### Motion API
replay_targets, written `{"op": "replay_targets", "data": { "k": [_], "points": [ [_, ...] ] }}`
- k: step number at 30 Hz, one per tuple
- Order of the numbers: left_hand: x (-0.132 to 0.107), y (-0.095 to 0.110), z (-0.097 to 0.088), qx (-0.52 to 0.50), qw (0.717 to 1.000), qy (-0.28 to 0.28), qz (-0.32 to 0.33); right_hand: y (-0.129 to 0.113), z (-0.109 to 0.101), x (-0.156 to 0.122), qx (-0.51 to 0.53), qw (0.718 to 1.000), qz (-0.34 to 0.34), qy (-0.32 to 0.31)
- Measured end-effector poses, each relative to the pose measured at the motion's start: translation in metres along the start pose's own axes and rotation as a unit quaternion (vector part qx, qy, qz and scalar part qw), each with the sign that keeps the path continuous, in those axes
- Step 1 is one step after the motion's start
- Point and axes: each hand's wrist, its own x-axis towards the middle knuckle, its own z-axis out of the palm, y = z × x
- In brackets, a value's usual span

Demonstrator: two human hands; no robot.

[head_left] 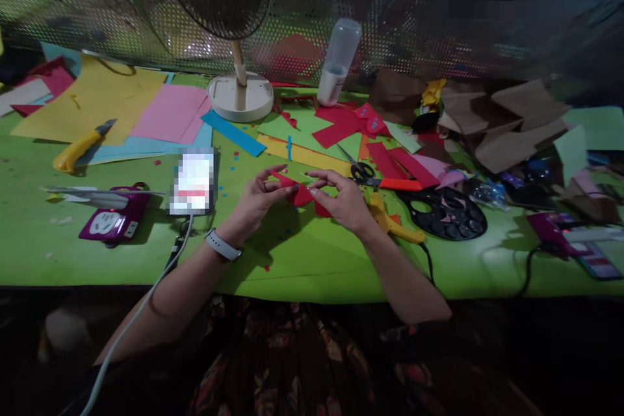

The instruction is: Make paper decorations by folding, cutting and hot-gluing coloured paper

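Note:
Both of my hands hold a small piece of red paper (pixel 303 194) just above the green table (pixel 302 260). My left hand (pixel 257 200) pinches its left end with thumb and fingers; a white watch sits on that wrist. My right hand (pixel 341 198) pinches the right end, fingers curled over the paper. Black-handled scissors (pixel 363 173) lie just beyond my right hand. A yellow tool (pixel 390 221) lies under my right wrist.
A desk fan's base (pixel 240 96) and a white bottle (pixel 338 64) stand at the back. Coloured paper sheets (pixel 97 101) and a yellow utility knife (pixel 80 148) lie at the left, a purple device (pixel 114 216) nearer. Red scraps, brown paper (pixel 511 123) and a black palette (pixel 446 211) crowd the right.

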Motion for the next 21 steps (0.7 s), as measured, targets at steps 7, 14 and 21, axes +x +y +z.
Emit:
{"op": "replay_targets", "data": {
  "k": [7, 14, 21],
  "points": [
    [-0.0002, 0.0004, 0.0003, 0.006, 1.000, 0.007, 0.000, -0.0007, -0.0003, -0.0001, 0.001, 1.000, 0.000, -0.004],
    [0.0010, 0.0035, -0.0037, -0.007, 0.998, -0.030, -0.055, 0.0012, -0.0084, 0.0054, 0.028, 0.999, 0.015, -0.001],
    [0.0010, -0.0025, -0.0042, 0.013, 0.999, -0.043, -0.028, 0.0014, -0.0020, 0.0045, -0.005, 1.000, 0.003, 0.011]
  ]
}}
